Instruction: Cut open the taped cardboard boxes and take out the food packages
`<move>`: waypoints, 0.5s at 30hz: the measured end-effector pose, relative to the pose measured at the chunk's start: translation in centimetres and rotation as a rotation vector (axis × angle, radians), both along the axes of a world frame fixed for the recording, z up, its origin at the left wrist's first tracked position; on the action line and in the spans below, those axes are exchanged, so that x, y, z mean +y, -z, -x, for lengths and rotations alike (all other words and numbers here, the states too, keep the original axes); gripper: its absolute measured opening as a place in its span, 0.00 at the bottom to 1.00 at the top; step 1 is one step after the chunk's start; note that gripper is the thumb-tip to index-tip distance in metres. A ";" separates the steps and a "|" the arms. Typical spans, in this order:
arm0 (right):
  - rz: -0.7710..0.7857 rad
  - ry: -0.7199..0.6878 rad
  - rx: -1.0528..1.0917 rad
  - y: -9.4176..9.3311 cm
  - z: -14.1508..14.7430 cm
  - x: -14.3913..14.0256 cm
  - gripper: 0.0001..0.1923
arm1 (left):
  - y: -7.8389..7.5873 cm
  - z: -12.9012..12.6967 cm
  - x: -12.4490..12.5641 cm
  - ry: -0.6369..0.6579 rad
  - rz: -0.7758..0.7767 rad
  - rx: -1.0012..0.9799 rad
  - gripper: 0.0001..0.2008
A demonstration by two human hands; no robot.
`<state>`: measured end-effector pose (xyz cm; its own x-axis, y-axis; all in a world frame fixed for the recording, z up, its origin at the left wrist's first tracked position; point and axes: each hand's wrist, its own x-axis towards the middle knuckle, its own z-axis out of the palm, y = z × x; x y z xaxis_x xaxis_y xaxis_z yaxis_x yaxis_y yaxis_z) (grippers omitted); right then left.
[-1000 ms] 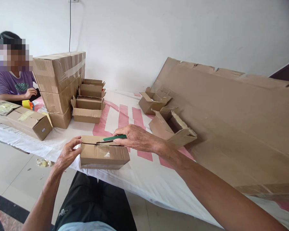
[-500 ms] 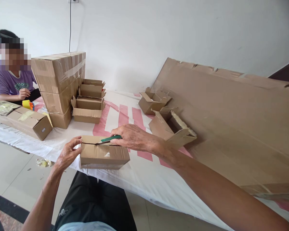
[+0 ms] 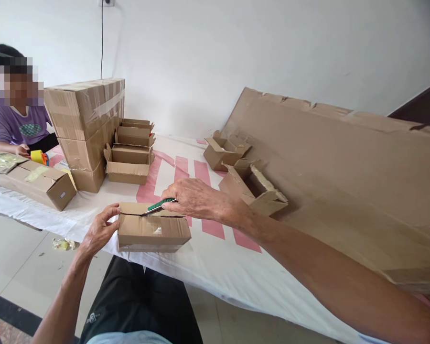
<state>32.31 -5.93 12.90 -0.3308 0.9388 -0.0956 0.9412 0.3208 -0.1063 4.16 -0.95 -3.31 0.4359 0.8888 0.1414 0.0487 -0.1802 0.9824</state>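
Observation:
A small closed cardboard box [image 3: 150, 233] lies near the table's front edge, with a dark slit along the seam of its top. My left hand [image 3: 104, 222] holds the box at its left end, fingertips on the top corner and thumb against the side. In my right hand [image 3: 190, 197] is a green utility knife [image 3: 158, 205], gripped from above and tilted. Its blade points left, with the tip at the slit near the box's left end. Part of the handle is hidden under my fingers. A piece of clear tape [image 3: 158, 230] sticks to the box's front edge.
Stacked taped cartons [image 3: 79, 112] stand back left, beside several open boxes [image 3: 129, 160]. Two more open boxes, one nearer [image 3: 252, 184], lie to the right before a large leaning cardboard sheet [image 3: 329, 181]. A person [image 3: 25, 122] sits far left by a yellow-and-orange tape dispenser [image 3: 39, 157].
My right hand has drawn slightly back and up, and the knife stands more steeply. The view has shifted slightly. The other person's hand has dropped to the tape dispenser.

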 end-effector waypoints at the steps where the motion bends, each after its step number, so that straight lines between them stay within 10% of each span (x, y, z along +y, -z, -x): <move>1: -0.009 -0.001 -0.011 0.1 0.1 -0.1 0.19 | -0.1 0.0 0.0 -0.006 0.003 0.000 0.16; 15: -0.160 0.067 0.150 2.2 -6.1 -2.6 0.16 | -1.8 -0.1 -0.7 -0.002 -0.004 0.024 0.16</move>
<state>38.46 -8.54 10.68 -0.2664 0.9585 0.1016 0.9385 0.2819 -0.1994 4.23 -1.63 -1.51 0.4370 0.8893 0.1348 0.0725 -0.1842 0.9802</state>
